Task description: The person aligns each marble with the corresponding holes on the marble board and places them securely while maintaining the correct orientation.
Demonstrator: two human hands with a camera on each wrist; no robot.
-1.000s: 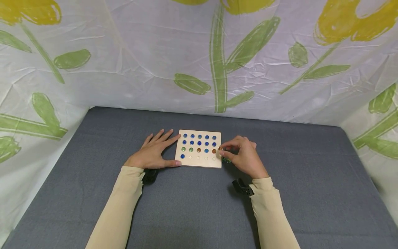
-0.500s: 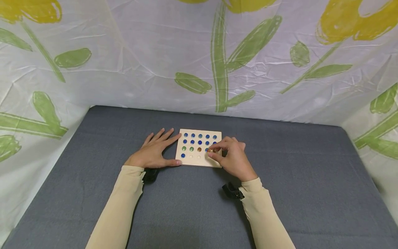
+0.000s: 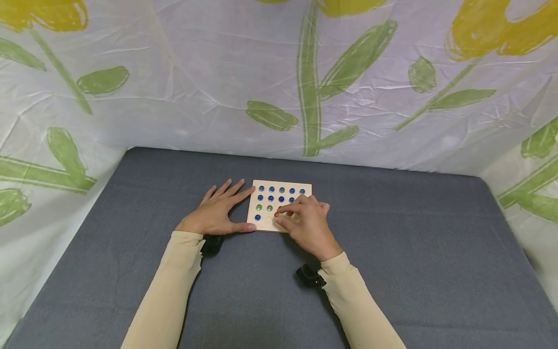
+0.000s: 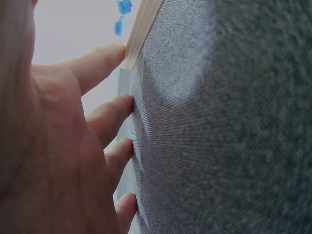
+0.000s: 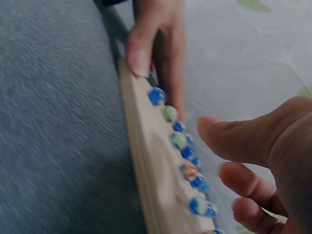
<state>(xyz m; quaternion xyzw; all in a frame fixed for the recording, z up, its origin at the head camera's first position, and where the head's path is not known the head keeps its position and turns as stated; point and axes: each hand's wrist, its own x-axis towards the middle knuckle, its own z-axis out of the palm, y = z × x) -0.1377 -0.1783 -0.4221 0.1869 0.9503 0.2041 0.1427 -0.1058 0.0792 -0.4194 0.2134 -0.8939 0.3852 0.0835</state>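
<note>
A pale wooden board (image 3: 263,226) with rows of round pits lies on the cloth. Blue marbles (image 3: 281,199) fill its visible far rows, and two green marbles (image 3: 259,207) sit in the third row. One blue marble (image 3: 257,217) occupies the left of the near row, beside a bare pit (image 3: 269,219). My left hand (image 3: 213,213) lies spread, thumb and index finger touching the board's left edge. Between right thumb and index finger, my right hand (image 3: 309,228) pinches an orange-brown marble (image 3: 276,214) above the near row. That hand hides the board's right near part.
Dark grey cloth (image 3: 401,242) covers the table around the board. Behind it hangs a white sheet (image 3: 196,97) printed with flowers. A black strap device sits under each wrist, the right one (image 3: 310,276) close above the cloth.
The right hand has moved left from the board's right edge to over the near row, carrying the orange-brown marble. The left hand has stayed on the left edge.
</note>
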